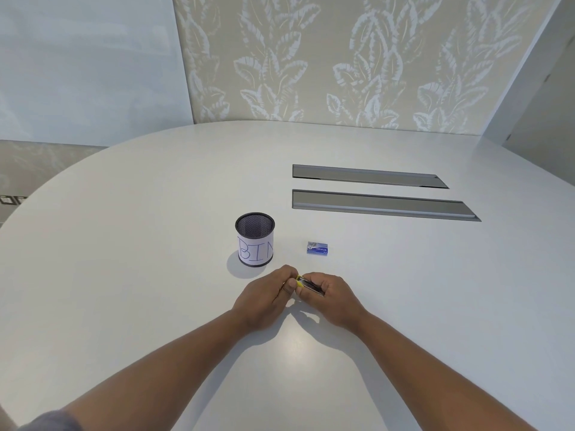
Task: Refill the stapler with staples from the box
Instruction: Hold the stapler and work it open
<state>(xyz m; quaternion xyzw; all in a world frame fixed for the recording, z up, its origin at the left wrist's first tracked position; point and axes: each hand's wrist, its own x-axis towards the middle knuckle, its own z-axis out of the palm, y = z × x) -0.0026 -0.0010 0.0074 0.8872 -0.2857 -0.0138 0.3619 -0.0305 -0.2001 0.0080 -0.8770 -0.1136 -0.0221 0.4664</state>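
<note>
**A:** Where's the stapler (pixel 306 284) just now?

**B:** Low in the centre of the frame, held between both hands just above the table (pixel 155 213). It's small, with a yellow end towards the left hand (pixel 270 298) and a dark metal body running under the right hand (pixel 330 296).

**A:** And the grip?

**B:** Both hands are closed on it. The left pinches the yellow end with curled fingers and thumb; the right wraps its fingers round the metal part. Whether the magazine is open at all, I cannot tell, since the fingers cover it.

**A:** So what's the step, by your reckoning?

**B:** Opening it, I'd judge, because the box of staples (pixel 317 248) sits shut-looking and untouched on the table, a little above and right of the hands.

**A:** How to do that well?

**B:** Let the right hand steady the body and the left draw the yellow piece along the stapler's own line, not at an angle, or it may jam. Any spring inside could snap back, so fingertips should stay off the channel. Keep it low over the table so a dropped part doesn't roll.

**A:** Anything else nearby?

**B:** A mesh cup labelled BIN (pixel 255 240) stands above and left of the hands, well clear of the box. Two grey slots (pixel 373 191) lie further up on the right.
</note>
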